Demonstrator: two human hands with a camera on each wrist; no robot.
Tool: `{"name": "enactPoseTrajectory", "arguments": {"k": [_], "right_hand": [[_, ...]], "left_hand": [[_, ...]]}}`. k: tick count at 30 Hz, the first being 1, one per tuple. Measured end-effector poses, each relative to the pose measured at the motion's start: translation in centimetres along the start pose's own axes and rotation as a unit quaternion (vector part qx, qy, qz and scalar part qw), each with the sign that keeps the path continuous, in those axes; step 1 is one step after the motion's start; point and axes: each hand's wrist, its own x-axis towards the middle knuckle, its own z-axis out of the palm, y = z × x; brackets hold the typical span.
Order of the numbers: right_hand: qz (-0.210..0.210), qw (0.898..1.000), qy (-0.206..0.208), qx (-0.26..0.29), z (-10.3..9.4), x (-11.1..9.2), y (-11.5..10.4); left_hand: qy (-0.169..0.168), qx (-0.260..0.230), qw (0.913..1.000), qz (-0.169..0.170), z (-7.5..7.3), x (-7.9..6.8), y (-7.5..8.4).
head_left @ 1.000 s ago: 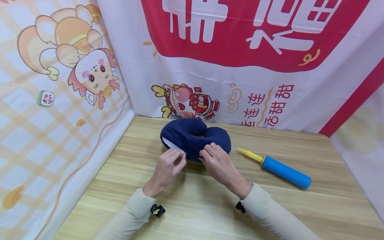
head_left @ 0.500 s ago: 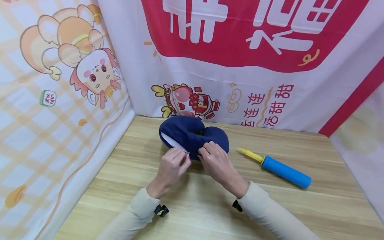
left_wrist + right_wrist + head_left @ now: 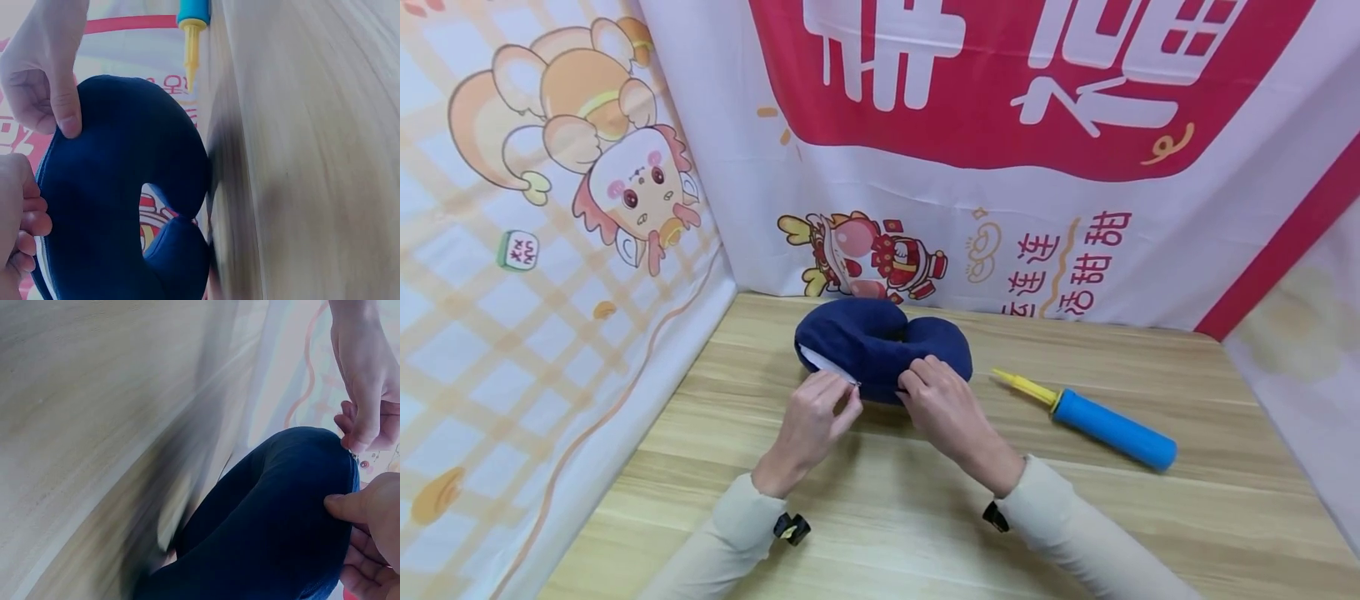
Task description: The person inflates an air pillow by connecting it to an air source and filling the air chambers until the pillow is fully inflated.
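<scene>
A navy U-shaped neck pillow (image 3: 880,346) stands near the back of the table, tilted, its gap toward the back wall. Along its front left edge a zipper gapes, and white lining (image 3: 827,364) shows through. My left hand (image 3: 808,417) pinches the zipper's slider (image 3: 857,383) at the right end of that gap. Gripping the pillow's front edge further right is my right hand (image 3: 943,408), its thumb (image 3: 344,505) pressed on the navy fabric in the right wrist view. The fingers' far side is partly hidden by the cloth.
To the right of the pillow lies a blue hand pump (image 3: 1116,429) with a yellow nozzle (image 3: 1022,385) pointing at it. Printed cloth walls (image 3: 760,192) rise at the back and both sides of the wooden table (image 3: 895,517).
After a slight shift right half a second ago, my left hand has come back left with the slider. The white gap looks narrower. My right hand keeps its grip almost in place.
</scene>
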Motion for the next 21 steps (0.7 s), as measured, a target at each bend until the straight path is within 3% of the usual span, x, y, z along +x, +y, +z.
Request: {"name": "enactPoseTrajectory", "arguments": {"k": [9,15,21], "right_hand": [[-0.011,1.0,0.001,0.016,0.3,-0.5,0.7],[0.006,1.0,-0.003,0.02,0.2,-0.6,0.9],[0.012,1.0,-0.007,0.02,0.5,-0.6,0.9]], "left_hand": [[0.031,-0.021,0.999,-0.025,-0.4,-0.2,-0.8],[-0.005,-0.011,0.9999,0.009,0.3,0.3,0.2],[0.023,0.001,0.9995,0.02,0.5,-0.2,0.4]]}}
